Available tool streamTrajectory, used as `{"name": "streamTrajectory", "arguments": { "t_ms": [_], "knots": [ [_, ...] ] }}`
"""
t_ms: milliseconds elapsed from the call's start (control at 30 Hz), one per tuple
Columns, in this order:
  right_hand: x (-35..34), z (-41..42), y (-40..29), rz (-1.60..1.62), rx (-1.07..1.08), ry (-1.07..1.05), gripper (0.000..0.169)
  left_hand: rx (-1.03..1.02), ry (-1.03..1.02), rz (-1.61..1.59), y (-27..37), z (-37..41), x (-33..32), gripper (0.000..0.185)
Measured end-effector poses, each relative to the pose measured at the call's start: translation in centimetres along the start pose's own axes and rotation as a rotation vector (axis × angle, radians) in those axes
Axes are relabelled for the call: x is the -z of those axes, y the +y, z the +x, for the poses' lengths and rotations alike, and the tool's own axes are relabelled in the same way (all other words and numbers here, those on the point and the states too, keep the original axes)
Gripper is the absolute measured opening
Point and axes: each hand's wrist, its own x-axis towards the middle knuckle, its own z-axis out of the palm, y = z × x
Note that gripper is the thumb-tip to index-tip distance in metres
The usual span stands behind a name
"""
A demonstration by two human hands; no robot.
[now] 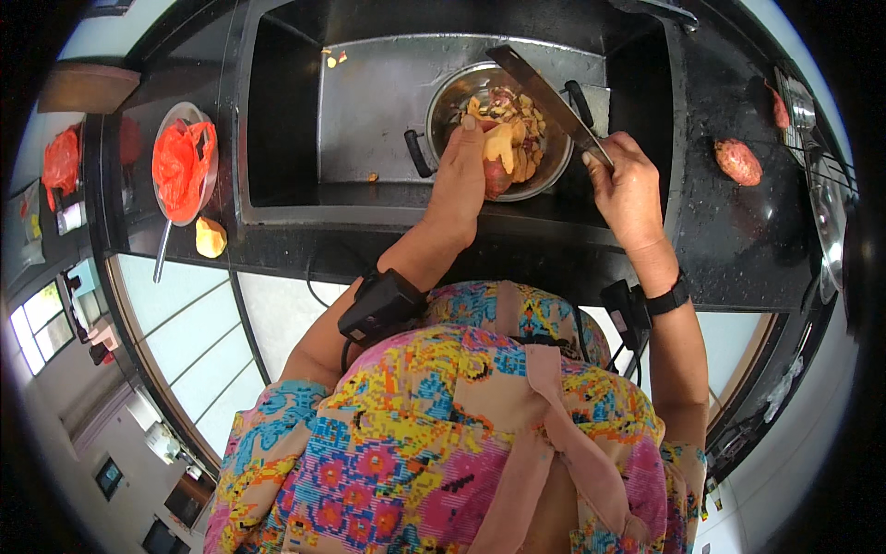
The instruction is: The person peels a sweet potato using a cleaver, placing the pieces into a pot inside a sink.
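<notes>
My left hand [458, 173] grips a partly peeled sweet potato [498, 176], yellow where cut and reddish where skin remains, over a steel pot [443, 104] with black handles. Peelings [529, 114] lie in the pot, which stands in the sink. My right hand [628, 183] is closed around the handle end of a broad-bladed knife [543, 93]. Its blade slants up and left over the pot's right side, apart from the sweet potato. An unpeeled sweet potato [738, 162] rests on the counter at the right, and a peeled yellow piece [210, 237] at the left.
Around the pot is the black-rimmed sink [374, 104] with a few scraps in it. A metal bowl [208, 201] holding a red plastic bag [181, 166] stands on the left counter. A wire rack [796, 114] is at the far right, and a faucet [664, 12] at the top.
</notes>
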Motion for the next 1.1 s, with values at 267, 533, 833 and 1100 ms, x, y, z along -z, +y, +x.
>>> {"name": "streamTrajectory", "arguments": {
  "t_ms": [267, 533, 833, 1100],
  "knots": [
    [0.9, -0.7, -3.6, 0.132, 0.148, 0.003, 0.026, 0.208, -0.134, -0.315, 0.0, 1.4, 1.3, 0.037],
    [0.4, -0.9, -3.2, 0.015, 0.181, 0.018, 0.028, 0.239, -0.306, -0.353, 1.3, 0.1, 0.9, 0.028],
    [0.6, -1.2, -5.1, -0.135, 0.398, 0.02, 0.026, 0.098, -0.308, -0.304, -2.5, 1.6, 2.7, 0.033],
    [0.2, -1.4, -5.2, -0.117, 0.419, 0.029, 0.028, 0.216, -0.215, -0.599, -1.2, 0.5, 1.6, 0.031]
  ]
}}
